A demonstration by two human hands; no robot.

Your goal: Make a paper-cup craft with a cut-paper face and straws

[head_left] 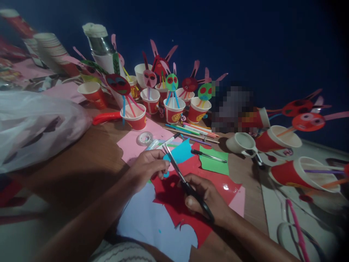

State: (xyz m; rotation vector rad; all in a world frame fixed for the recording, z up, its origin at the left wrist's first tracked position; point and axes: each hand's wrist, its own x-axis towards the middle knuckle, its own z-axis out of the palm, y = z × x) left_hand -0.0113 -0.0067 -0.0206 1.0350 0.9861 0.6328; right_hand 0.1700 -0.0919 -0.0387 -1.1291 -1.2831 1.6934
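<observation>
My right hand [204,198] is wrapped round the black handles of a pair of scissors [175,164], whose blades point up and to the left, slightly parted at the tips. Beside the blades, my left hand [151,164] pinches a small piece of blue paper [166,174], partly hidden by the fingers. A larger blue paper [182,151] lies just behind the blades. Under both hands spreads a sheet of red paper [196,169] with cut edges. Pale blue-white paper [155,223] with a curved cut-out lies nearest to me.
Paper cups [174,111] with straws and paper rabbit-like faces line the back; more cups [278,138] lie tipped at right near a white mug [241,143]. Pens [196,131], a tape roll [144,138] and green paper [214,160] lie mid-table. A plastic bag [40,127] bulges at left.
</observation>
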